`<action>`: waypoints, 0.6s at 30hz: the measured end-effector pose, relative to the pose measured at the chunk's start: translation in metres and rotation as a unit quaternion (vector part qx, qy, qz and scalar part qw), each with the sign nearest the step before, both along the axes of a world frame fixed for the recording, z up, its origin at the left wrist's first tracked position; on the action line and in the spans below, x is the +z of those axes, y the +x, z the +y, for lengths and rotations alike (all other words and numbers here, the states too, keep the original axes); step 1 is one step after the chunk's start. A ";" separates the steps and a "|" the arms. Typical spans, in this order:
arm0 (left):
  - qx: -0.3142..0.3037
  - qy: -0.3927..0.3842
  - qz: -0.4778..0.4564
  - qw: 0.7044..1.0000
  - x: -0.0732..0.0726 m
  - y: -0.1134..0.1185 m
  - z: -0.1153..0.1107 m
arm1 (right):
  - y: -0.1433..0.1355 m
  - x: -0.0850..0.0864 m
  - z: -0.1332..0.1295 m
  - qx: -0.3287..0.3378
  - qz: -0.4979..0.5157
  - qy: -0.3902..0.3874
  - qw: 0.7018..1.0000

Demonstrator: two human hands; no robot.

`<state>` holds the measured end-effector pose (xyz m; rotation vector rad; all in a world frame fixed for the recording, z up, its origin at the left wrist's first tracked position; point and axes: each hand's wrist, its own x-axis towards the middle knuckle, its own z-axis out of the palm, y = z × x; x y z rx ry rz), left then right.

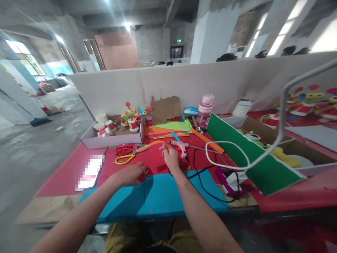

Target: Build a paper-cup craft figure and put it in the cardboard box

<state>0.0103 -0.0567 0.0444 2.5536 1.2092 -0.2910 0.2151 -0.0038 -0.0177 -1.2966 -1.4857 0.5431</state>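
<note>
My left hand (134, 173) is low over the table, palm down and fingers stretched out, beside small red scraps (142, 178) at the edge of the blue sheet (158, 196). To its right, my right hand (171, 157) has its fingers closed at the end of a curved orange paper strip (155, 142). Just beyond that hand lies a pink glue gun (182, 149) with a black cord. Yellow-handled scissors (124, 159) and red-handled pliers (123, 149) lie left of the strip, past my left hand.
A phone (91, 172) lies at the left. Behind it, a white box (112, 141) holds paper cups and small figures. Coloured paper (171, 125) is stacked at the back. A green board (247, 154), a white bent tube (281, 119) and a purple power strip (230, 184) occupy the right.
</note>
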 end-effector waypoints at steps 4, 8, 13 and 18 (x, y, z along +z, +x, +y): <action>-0.003 0.009 0.006 1.000 -0.007 0.002 0.006 | 0.000 -0.002 0.001 -0.002 0.006 -0.001 1.000; -0.005 0.056 0.019 0.998 -0.015 0.011 0.017 | 0.001 -0.003 0.001 -0.006 -0.005 -0.004 1.000; -0.011 0.079 0.043 0.996 -0.020 0.021 0.026 | 0.001 -0.003 0.001 -0.003 -0.033 -0.004 0.999; 0.025 0.090 0.035 0.995 0.005 0.023 -0.004 | -0.003 -0.006 0.000 0.002 -0.089 0.010 0.996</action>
